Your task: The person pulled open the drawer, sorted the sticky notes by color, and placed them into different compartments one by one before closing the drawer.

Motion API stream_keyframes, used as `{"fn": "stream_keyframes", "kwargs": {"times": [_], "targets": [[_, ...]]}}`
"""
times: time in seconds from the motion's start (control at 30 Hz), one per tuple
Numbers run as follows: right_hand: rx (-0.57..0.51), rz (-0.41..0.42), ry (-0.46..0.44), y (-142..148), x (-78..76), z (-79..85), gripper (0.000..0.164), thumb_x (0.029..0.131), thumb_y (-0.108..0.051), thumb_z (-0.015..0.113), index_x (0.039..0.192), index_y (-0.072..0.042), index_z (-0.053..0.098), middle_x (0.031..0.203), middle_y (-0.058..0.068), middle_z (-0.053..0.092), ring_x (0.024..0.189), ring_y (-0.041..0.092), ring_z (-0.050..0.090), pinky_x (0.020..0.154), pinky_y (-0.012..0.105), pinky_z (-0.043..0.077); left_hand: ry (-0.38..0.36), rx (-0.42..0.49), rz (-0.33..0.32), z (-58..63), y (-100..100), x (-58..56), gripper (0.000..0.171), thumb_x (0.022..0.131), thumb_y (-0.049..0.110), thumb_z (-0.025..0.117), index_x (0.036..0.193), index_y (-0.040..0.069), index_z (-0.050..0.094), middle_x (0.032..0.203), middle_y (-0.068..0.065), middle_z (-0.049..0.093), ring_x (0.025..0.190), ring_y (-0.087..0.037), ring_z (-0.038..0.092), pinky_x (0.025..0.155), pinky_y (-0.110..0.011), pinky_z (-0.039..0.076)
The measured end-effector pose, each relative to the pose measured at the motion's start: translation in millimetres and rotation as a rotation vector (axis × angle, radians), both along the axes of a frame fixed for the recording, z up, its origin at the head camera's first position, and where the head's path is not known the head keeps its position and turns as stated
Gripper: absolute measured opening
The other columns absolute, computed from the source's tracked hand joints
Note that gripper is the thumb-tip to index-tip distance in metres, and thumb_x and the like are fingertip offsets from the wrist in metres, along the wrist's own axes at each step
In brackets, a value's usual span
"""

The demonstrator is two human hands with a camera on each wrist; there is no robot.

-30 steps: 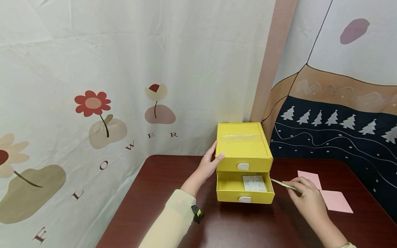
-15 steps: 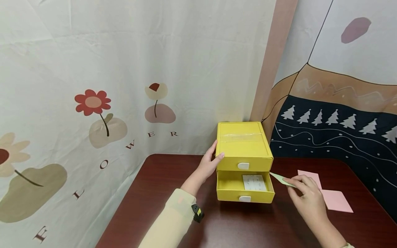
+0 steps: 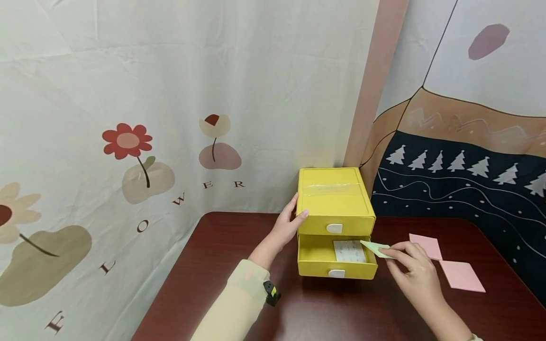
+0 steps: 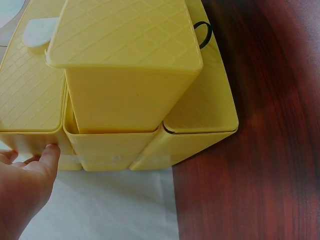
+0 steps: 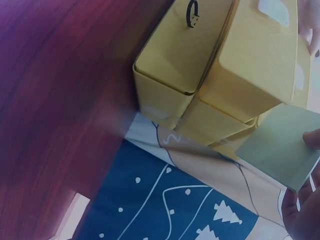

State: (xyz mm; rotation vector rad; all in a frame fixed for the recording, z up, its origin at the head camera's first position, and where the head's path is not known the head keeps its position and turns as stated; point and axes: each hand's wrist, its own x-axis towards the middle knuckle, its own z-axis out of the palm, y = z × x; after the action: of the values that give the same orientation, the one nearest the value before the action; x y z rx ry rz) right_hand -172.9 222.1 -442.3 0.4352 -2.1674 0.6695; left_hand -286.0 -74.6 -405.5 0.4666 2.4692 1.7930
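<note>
A yellow drawer box [image 3: 334, 194] stands on the table with its middle drawer [image 3: 317, 271] pulled out. Inside that drawer lies a white paper with small markings [image 3: 350, 251]. My left hand [image 3: 285, 227] rests against the box's left side, thumb near the front edge; in the left wrist view its fingertips [image 4: 51, 150] touch the side wall. My right hand [image 3: 420, 272] pinches a green square sticky note pad [image 3: 375, 248] between thumb and fingers. The pad's far corner is over the drawer's right part. In the right wrist view the same pad [image 5: 282, 145] appears flat and thin.
Two pink square pads [image 3: 462, 275] lie right of my right hand, one partly behind it. A lower drawer with a black loop [image 4: 204, 35] is closed beneath the pulled-out one. A printed curtain [image 3: 256, 94] hangs behind the dark red table [image 3: 204, 284].
My right hand has moved left with the green sticky note pad, bringing its corner from beside the drawer to over it. The pad has tilted to show its face. My left hand stays put.
</note>
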Motion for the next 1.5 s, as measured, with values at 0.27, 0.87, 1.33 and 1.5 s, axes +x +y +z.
{"fn": "stream_keyframes", "kwargs": {"times": [0.27,0.87,1.33,1.5], "targets": [[-0.011,0.098,0.069,-9.2,-3.7,1.8,0.035,0.060,0.008,0.072,0.085,-0.015,0.077,0.087,-0.004,0.061,0.084,0.012,0.048,0.074,0.020,0.037,-0.027,-0.012,-0.012,0.7,-1.1,-3.1,0.069,0.097,0.032,0.053,0.153,0.025,0.014,0.159,-0.003,0.012,0.146,-0.028,0.010,0.114,-0.055,0.016],[0.008,0.217,0.123,-32.1,-14.2,0.9,0.028,0.074,-0.003,0.056,0.087,-0.016,0.077,0.086,-0.002,0.061,0.081,0.011,0.049,0.070,0.020,0.036,0.011,-0.017,0.005,-2.7,-0.3,-2.4,0.069,0.095,0.042,0.053,0.152,0.033,0.015,0.158,0.003,0.015,0.146,-0.022,0.012,0.115,-0.052,0.017],[0.040,0.251,0.100,-51.8,-21.3,-3.3,0.032,0.066,0.005,0.067,0.087,-0.017,0.077,0.084,-0.003,0.060,0.080,0.013,0.050,0.072,0.024,0.037,0.003,-0.036,-0.023,26.3,0.2,20.1,0.067,0.099,0.032,0.049,0.153,0.018,0.013,0.158,-0.009,0.013,0.145,-0.030,0.012,0.114,-0.054,0.018],[0.046,0.238,0.036,-58.4,-23.4,-5.6,0.030,0.069,0.003,0.069,0.088,-0.019,0.077,0.087,-0.004,0.060,0.082,0.013,0.050,0.075,0.025,0.037,-0.009,-0.013,-0.038,25.5,-0.5,17.5,0.067,0.099,0.027,0.050,0.153,0.016,0.013,0.159,-0.009,0.012,0.145,-0.029,0.010,0.114,-0.053,0.017]]}}
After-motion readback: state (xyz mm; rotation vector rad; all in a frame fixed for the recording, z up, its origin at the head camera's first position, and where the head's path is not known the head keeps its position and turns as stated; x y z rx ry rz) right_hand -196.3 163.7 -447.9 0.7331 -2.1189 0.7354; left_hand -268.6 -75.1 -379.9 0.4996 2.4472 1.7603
